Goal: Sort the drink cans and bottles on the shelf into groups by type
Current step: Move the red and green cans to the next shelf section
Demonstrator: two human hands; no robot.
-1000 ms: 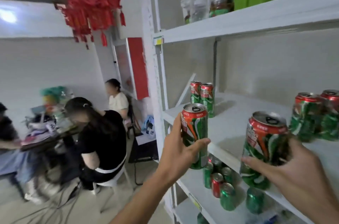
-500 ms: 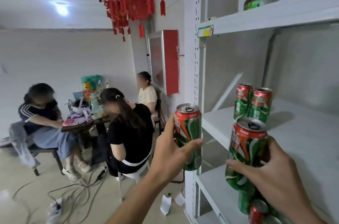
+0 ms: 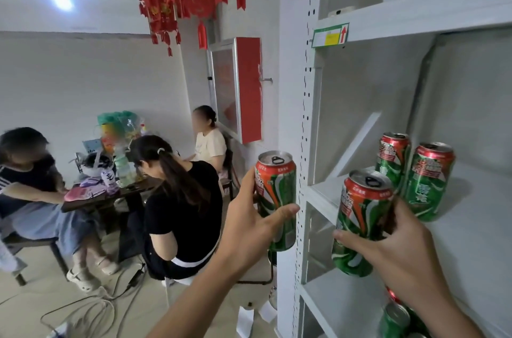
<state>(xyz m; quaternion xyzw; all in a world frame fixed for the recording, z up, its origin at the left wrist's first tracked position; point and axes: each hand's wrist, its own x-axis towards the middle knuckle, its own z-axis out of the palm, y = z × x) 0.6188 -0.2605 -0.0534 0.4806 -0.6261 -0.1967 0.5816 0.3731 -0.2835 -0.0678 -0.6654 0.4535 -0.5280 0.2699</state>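
Two matching red-and-green cans are held upright, one wrapped in each grip, left hand [image 3: 253, 222] outside the shelf post [image 3: 304, 143], right hand [image 3: 396, 238] beside the shelved pair [image 3: 415, 171], likely to group them.

two cans [image 3: 415, 174] on shelf [image 3: 471, 240], held can [image 3: 360, 224] before them

2 bare forearms reach in from the bottom edge — no sleeve, cuff or glove shows on either. The left hand [image 3: 250, 222] and the right hand [image 3: 399, 247] carry no ring, and neither wrist bears a watch, band or strap. Nails look short and unpainted — plain. Nothing worn reaches into view; the upper arms lie outside the picture.
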